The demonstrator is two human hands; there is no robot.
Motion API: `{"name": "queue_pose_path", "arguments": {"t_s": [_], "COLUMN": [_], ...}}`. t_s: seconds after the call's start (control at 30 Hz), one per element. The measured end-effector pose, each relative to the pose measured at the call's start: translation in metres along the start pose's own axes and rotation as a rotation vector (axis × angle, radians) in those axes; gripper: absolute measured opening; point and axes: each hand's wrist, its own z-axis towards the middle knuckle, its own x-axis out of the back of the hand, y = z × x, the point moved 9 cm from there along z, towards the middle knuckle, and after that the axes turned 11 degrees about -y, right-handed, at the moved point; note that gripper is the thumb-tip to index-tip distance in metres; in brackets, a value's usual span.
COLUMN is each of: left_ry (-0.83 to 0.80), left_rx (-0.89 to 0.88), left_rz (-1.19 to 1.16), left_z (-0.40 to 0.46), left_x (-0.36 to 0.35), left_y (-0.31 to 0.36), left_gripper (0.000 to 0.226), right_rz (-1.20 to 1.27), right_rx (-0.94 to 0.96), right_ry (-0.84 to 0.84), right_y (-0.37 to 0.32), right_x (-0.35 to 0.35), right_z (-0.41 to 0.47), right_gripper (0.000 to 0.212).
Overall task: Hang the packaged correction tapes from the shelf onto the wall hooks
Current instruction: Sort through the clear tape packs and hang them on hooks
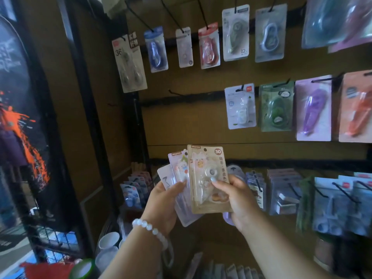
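Note:
I hold a fanned stack of packaged correction tapes in front of the wall. My left hand (164, 202) grips the back packs, a pink-topped one (178, 168) and clear ones behind it. My right hand (235, 200) pinches the front pack, a beige card with a cat picture and a red "30" (207, 178). On the wall's middle rail, a bare black hook (175, 93) juts out left of a white pack (240, 106). More tape packs hang on the upper row (209, 46).
Green (275, 106), purple (314, 108) and orange (356, 107) packs hang to the right on the middle row. Lower hooks hold stacks of packs (283, 192). A black wire rack (60, 137) stands at the left. Cups (108, 241) sit below.

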Motion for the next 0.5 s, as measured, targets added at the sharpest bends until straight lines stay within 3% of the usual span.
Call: {"name": "queue_pose_path", "arguments": {"t_s": [0.5], "left_ry": [0.043], "left_rx": [-0.071], "left_rz": [0.012], "left_z": [0.021], "left_x": [0.002], "left_y": [0.036], "left_gripper": [0.026], "right_rz": [-0.089], "right_rx": [0.348], "right_ry": [-0.002], "right_y": [-0.129], "right_x": [-0.015], "right_z": [0.052], "right_gripper": [0.008]}}
